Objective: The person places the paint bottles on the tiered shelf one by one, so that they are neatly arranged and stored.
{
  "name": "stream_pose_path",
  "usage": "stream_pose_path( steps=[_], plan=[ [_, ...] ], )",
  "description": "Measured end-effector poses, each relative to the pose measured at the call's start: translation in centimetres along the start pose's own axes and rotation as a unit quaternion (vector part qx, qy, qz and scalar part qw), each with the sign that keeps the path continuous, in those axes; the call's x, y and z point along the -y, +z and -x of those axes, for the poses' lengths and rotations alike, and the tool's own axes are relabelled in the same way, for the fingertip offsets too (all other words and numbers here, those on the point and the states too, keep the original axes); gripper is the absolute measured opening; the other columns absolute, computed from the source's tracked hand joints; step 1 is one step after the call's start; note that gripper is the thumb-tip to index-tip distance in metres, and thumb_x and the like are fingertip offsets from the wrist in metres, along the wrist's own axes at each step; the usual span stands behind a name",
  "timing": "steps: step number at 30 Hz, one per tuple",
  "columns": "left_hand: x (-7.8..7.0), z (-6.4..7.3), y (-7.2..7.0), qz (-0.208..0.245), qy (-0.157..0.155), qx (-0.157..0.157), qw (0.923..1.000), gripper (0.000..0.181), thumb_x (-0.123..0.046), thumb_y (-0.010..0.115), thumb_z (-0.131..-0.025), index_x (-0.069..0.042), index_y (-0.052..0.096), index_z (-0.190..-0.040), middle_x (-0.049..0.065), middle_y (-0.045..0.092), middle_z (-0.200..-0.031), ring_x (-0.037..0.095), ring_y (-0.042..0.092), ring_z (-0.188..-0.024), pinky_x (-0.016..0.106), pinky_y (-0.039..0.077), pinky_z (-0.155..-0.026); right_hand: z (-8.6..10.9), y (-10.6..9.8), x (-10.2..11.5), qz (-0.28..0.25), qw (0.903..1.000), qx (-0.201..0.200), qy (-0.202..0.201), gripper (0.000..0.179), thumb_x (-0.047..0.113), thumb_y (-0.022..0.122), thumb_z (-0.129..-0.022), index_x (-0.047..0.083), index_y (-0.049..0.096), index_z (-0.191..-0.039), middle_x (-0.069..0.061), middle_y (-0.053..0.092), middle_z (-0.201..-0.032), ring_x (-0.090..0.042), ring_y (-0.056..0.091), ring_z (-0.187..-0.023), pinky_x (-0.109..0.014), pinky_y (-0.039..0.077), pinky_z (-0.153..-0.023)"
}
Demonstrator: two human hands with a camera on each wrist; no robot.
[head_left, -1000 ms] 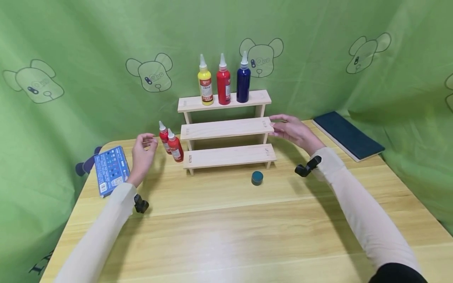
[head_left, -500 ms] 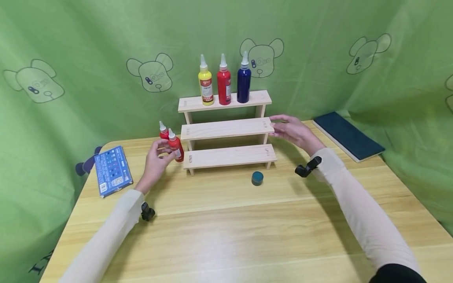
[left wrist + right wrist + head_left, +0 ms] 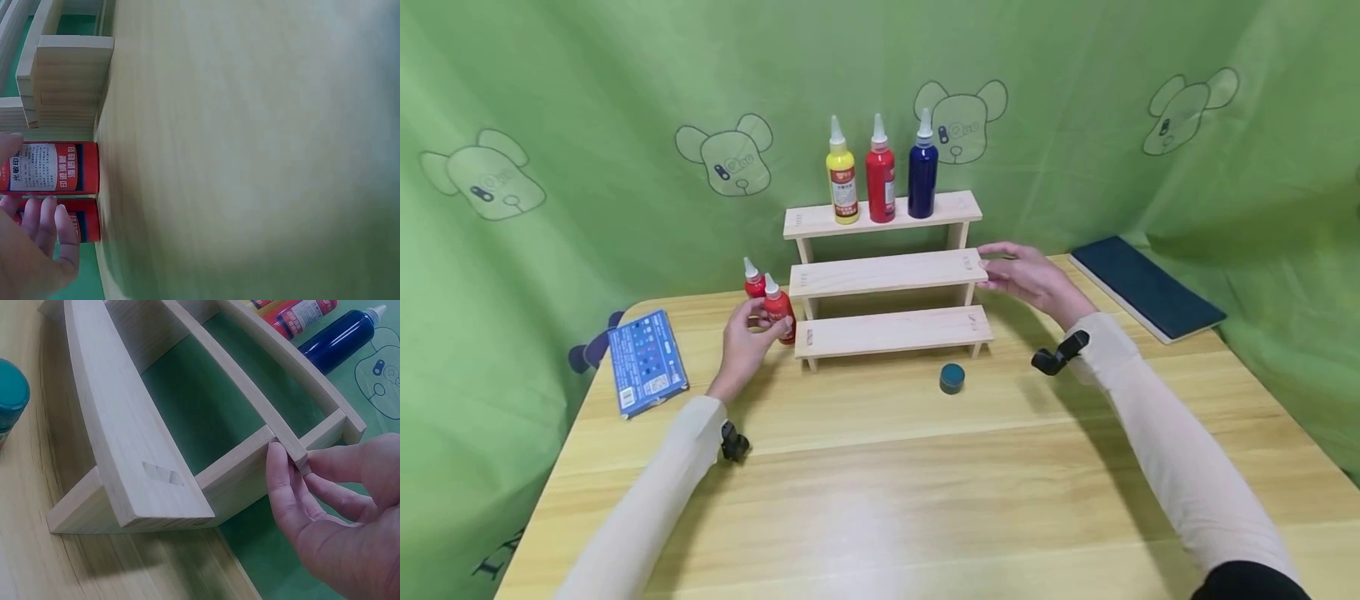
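Observation:
My left hand (image 3: 745,342) grips the nearer of two red paint bottles (image 3: 777,305), thumb on the label side and fingers behind it. That bottle stands upright beside the left end of a three-step wooden display shelf (image 3: 887,271). Just behind it is the second red bottle (image 3: 754,285), partly covered by the fingers in the left wrist view. At the shelf's other end, my right hand (image 3: 1030,282) pinches the tip of the middle board, as the right wrist view (image 3: 337,506) shows. A yellow bottle (image 3: 843,187), a red bottle (image 3: 881,185) and a dark blue bottle (image 3: 922,179) stand on the top board.
A small teal-lidded jar (image 3: 952,379) sits before the shelf's right front. On the far left lies a blue printed box (image 3: 648,362); at the right back, a dark green notebook (image 3: 1148,285). Behind the wooden table (image 3: 880,492) hangs a green curtain (image 3: 625,208).
My left hand has moved right to the nearer red bottle and its fingers have closed round it. My right hand has stayed on the middle board's end.

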State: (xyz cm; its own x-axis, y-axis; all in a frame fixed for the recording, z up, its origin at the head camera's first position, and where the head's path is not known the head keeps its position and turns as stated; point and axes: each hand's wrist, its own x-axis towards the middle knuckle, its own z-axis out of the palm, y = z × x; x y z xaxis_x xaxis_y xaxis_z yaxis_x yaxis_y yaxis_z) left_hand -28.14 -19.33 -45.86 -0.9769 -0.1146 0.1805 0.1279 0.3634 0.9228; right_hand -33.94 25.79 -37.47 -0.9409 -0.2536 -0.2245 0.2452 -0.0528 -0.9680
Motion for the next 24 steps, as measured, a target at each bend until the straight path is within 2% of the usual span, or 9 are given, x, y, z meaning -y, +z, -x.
stream_pose_path(
  steps=[3,8,12,15,18,20,24],
  plan=[
    [-0.5,0.2,-0.1,-0.008,0.005,0.016,0.9998,0.049,-0.009,0.079,-0.092,0.005,0.058,-0.134,0.022,0.063,-0.122,0.033,0.061,-0.11,0.01,0.051,-0.079,0.2,-0.2,0.0,-0.003,1.0,0.001,-0.003,0.046,-0.005,0.052,-0.105,-0.004,0.039,-0.15,-0.007,0.068,-0.101,-0.014,0.072,-0.082,-0.023,0.063,-0.085],
    [-1.8,0.8,-1.2,-0.033,0.012,0.04,0.9986,0.049,-0.011,0.081,-0.092,0.005,0.06,-0.133,0.023,0.068,-0.121,0.035,0.065,-0.112,0.01,0.054,-0.078,-0.1,-0.4,-0.2,-0.007,1.0,0.001,-0.004,0.044,-0.006,0.053,-0.105,-0.003,0.043,-0.147,-0.008,0.067,-0.102,-0.016,0.071,-0.083,-0.024,0.063,-0.085],
    [-2.7,1.0,-2.2,-0.036,0.012,0.038,0.9985,0.05,-0.013,0.081,-0.092,0.004,0.06,-0.133,0.023,0.067,-0.124,0.035,0.065,-0.115,0.011,0.054,-0.081,-0.3,-0.4,-0.4,-0.005,1.0,0.003,-0.006,0.044,-0.005,0.053,-0.105,-0.003,0.043,-0.147,-0.008,0.066,-0.104,-0.016,0.071,-0.084,-0.024,0.063,-0.086],
    [-3.2,1.0,-2.7,-0.038,0.022,0.033,0.9985,0.052,-0.015,0.081,-0.093,0.004,0.059,-0.136,0.023,0.066,-0.128,0.034,0.065,-0.118,0.017,0.057,-0.089,-0.3,-0.4,-0.5,-0.004,1.0,0.004,-0.007,0.045,-0.005,0.052,-0.105,-0.004,0.041,-0.149,-0.007,0.066,-0.104,-0.015,0.071,-0.083,-0.024,0.063,-0.086],
    [-3.6,1.0,-3.1,-0.033,0.046,0.021,0.9982,0.055,-0.015,0.082,-0.092,0.004,0.058,-0.138,0.022,0.067,-0.129,0.033,0.065,-0.119,0.033,0.057,-0.101,-0.1,-0.4,-0.5,-0.005,1.0,0.002,-0.005,0.046,-0.006,0.051,-0.105,-0.004,0.04,-0.149,-0.007,0.067,-0.103,-0.015,0.071,-0.083,-0.023,0.063,-0.085],
    [-3.9,1.1,-3.3,-0.026,0.073,0.009,0.997,0.055,-0.015,0.082,-0.091,0.003,0.058,-0.138,0.021,0.067,-0.129,0.032,0.065,-0.117,0.043,0.055,-0.106,0.0,-0.3,-0.4,-0.012,0.9999,0.004,-0.002,0.046,-0.007,0.051,-0.105,-0.004,0.039,-0.15,-0.008,0.067,-0.103,-0.015,0.07,-0.083,-0.023,0.063,-0.084],
    [-4.8,1.2,-3.4,-0.021,0.13,-0.017,0.9912,0.055,-0.012,0.084,-0.09,0.001,0.06,-0.138,0.018,0.069,-0.127,0.029,0.065,-0.112,0.051,0.053,-0.106,0.0,-0.3,-0.2,-0.019,0.9998,0.008,-0.001,0.047,-0.007,0.052,-0.105,-0.004,0.038,-0.15,-0.009,0.066,-0.103,-0.016,0.07,-0.082,-0.023,0.063,-0.082]
  ],
)
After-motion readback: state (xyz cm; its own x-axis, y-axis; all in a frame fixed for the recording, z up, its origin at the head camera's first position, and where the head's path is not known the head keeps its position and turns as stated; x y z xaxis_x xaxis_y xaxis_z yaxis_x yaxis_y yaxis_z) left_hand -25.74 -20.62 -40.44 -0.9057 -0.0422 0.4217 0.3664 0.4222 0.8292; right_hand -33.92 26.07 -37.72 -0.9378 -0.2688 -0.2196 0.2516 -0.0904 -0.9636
